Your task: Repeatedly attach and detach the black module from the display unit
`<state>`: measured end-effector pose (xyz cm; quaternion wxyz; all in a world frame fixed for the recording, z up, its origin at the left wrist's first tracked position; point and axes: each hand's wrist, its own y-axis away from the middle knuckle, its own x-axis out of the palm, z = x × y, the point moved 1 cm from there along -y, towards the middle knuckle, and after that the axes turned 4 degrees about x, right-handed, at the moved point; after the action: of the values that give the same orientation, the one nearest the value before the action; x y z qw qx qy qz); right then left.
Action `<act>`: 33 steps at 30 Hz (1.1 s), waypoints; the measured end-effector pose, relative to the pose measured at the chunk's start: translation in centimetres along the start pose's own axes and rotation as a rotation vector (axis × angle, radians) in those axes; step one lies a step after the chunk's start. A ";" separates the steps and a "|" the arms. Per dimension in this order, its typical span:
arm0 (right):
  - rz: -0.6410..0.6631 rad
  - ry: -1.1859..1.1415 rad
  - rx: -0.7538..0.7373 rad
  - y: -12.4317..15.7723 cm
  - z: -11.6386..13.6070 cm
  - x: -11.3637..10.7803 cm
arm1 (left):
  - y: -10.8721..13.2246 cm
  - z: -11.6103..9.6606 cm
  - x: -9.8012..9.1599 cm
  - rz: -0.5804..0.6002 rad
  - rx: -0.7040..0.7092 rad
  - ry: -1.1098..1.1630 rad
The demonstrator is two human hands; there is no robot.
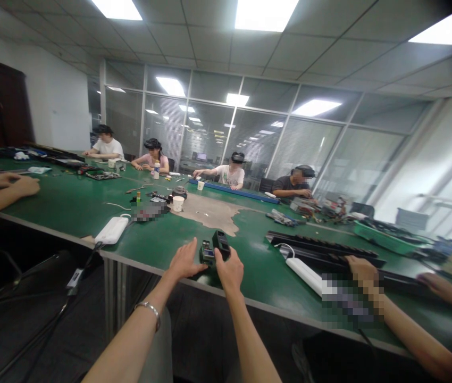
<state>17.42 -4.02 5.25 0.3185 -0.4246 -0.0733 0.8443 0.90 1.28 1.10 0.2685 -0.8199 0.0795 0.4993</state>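
A: Hands?
B: Left hand (186, 260) spread open, fingertips apparently steadying the low black module (207, 251). Right hand (229, 270) clamped on the tall black module (221, 242), kept upright at the green surface's (162, 239) near edge.
A: Containers?
B: Paper cup (178, 203), 11 o'clock; contents hidden.

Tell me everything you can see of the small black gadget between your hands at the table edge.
The black gadget is small, blocky, dark plastic by its look, with two dark openings on top. It stands tilted near the front edge of the green table. A lower black piece with pale bluish details sits against its left side; whether they join is unclear. The right hand grips it from below; the left hand lies open, fingertips at the lower piece.
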 end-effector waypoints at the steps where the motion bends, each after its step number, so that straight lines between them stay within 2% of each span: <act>1: -0.001 0.013 0.014 0.0 -0.7 0.2 | 0.0 0.0 0.0 -0.006 0.000 -0.002; 5: 0.010 0.080 0.027 0.2 -2.6 1.2 | 0.0 0.0 0.0 0.002 0.002 -0.009; 9: 0.005 0.136 -0.008 0.6 -3.2 1.8 | 0.0 -0.3 -0.2 0.013 -0.005 -0.012; 18: -0.052 0.166 -0.094 1.5 -3.6 1.9 | 0.4 -0.6 -0.5 -0.013 0.004 0.003; 25: -0.004 0.196 -0.025 1.6 -3.2 1.5 | 1.1 -1.5 -0.8 -0.068 -0.013 -0.057; 30: 0.000 0.191 -0.052 1.7 -3.1 1.3 | 1.5 -2.0 -0.3 -0.120 -0.089 -0.105; 33: 0.004 0.172 -0.044 1.9 -3.1 1.2 | 1.6 -2.0 -0.2 -0.112 -0.101 -0.115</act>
<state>18.33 -5.24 1.77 0.3123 -0.5025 -0.0634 0.8037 1.74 -1.11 1.38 0.2584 -0.8056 -0.0074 0.5331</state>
